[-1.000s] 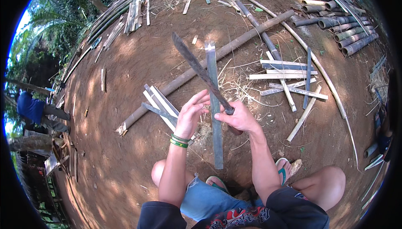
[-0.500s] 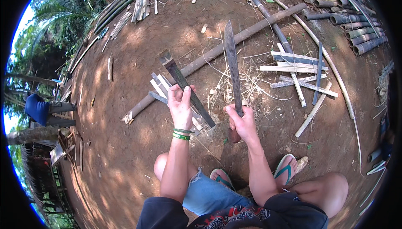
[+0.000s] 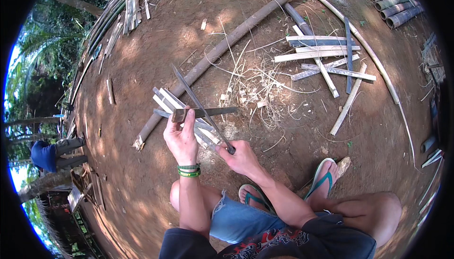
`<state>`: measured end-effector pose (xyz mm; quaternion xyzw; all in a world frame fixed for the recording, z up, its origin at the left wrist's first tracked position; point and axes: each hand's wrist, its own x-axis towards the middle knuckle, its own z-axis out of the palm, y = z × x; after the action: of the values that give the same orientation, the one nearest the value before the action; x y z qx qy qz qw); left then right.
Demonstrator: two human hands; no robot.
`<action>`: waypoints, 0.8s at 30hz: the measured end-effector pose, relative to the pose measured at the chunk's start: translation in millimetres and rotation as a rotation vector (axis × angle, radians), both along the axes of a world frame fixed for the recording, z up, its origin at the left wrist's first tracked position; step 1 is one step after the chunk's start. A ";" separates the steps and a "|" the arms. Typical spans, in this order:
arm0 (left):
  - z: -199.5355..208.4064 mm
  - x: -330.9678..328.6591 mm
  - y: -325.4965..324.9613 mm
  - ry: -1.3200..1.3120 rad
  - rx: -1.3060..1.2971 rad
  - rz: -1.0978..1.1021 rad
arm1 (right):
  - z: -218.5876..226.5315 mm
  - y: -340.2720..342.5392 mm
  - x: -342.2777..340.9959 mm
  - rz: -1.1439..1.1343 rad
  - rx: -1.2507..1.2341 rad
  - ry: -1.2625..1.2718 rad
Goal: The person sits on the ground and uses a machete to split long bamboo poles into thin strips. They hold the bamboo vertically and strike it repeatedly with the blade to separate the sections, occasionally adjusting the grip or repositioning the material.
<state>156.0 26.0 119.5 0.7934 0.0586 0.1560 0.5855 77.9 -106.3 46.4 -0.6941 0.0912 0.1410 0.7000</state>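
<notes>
My left hand (image 3: 181, 140) is closed round one end of a dark split bamboo strip (image 3: 218, 111), which points to the right. In my right hand (image 3: 240, 158) is the grip of a machete (image 3: 190, 87), its long dark blade slanting up to the left. That blade crosses the strip just right of my left fingers; whether it touches or passes over cannot be told. Below both hands lie several pale split bamboo pieces (image 3: 163, 99) on the ground, partly hidden by my left hand and the blade.
A long bamboo pole (image 3: 222, 46) lies slantwise across the dirt. Thin curled shavings (image 3: 257, 88) are strewn in the middle. More split strips (image 3: 321, 53) are heaped at right. Thick bamboo lengths (image 3: 397, 8) are stacked far right. A bent-over person (image 3: 45, 156) in blue is at far left.
The strip has turned from steeply slanted to nearly level. My right hand has moved left, and the machete has swung from upright to leaning left across the strip.
</notes>
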 end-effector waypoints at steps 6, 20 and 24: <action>7.9 3.1 17.7 0.045 0.056 -0.035 | -105.9 -17.8 -3.6 0.084 -0.286 0.318; 4.3 10.7 35.1 0.054 0.061 -0.096 | -150.0 -28.1 -6.5 0.073 -0.430 0.389; -1.7 3.3 39.2 0.031 0.080 -0.062 | -100.3 -14.1 9.6 0.080 -0.377 0.235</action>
<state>159.3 65.3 117.8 0.8200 0.0366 0.1279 0.5567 87.5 -120.5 -53.9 -0.7946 0.1693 0.2288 0.5362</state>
